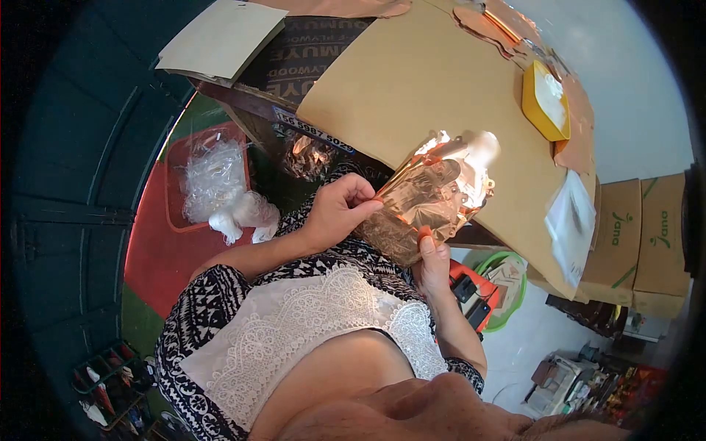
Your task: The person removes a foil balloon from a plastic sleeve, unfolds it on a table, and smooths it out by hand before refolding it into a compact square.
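In front of my lap I hold a stack of shiny copper-coloured foil pieces [430, 191] with wavy cut edges. My left hand [342, 209] pinches its left edge between thumb and fingertips. The thumb of my right hand [432, 261] presses on the lower right edge, its other fingers hidden behind the foil. The lower part looks crinkled and see-through, like clear plastic film. The upper end of the stack overlaps the brown board [412, 81] on the table and glares in the light.
Copper-coloured sheets [507, 26] and a yellow tray [544, 103] with white contents lie on the table's far side. Clear plastic bags [572, 224] hang over its edge. A red basket [173, 184] of plastic scraps stands left; a green basin [515, 294] and cardboard boxes [618, 235] stand right.
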{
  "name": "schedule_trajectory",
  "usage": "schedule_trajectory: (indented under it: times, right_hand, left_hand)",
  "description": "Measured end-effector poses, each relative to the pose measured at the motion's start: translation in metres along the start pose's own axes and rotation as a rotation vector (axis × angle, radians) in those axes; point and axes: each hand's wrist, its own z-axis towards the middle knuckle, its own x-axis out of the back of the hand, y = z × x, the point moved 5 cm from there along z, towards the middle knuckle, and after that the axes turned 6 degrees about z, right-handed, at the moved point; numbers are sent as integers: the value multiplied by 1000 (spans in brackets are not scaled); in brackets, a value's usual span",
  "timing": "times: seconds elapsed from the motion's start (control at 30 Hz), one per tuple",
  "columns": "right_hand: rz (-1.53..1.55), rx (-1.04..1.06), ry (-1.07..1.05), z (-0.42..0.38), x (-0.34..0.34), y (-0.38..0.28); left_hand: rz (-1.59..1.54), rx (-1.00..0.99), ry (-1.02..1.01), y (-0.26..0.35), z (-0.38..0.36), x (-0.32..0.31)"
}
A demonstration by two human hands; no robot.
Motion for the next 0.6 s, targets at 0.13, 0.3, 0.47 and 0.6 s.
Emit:
schedule_trajectory:
  times: [0.13,0.3,0.47,0.6]
  right_hand:
    - [-23,5,-20,0,1,0]
    - [-26,10,-11,0,-2,1]
    - [-43,6,-21,-1,1,2]
    - [-59,14,-22,-2,-3,-2]
  left_hand:
    - [-34,-13,10,-1,1,0]
    - [-76,-2,13,-5,2,-2]
    - [-96,32,-5,0,1,0]
    - [-84,6,26,1,1,1]
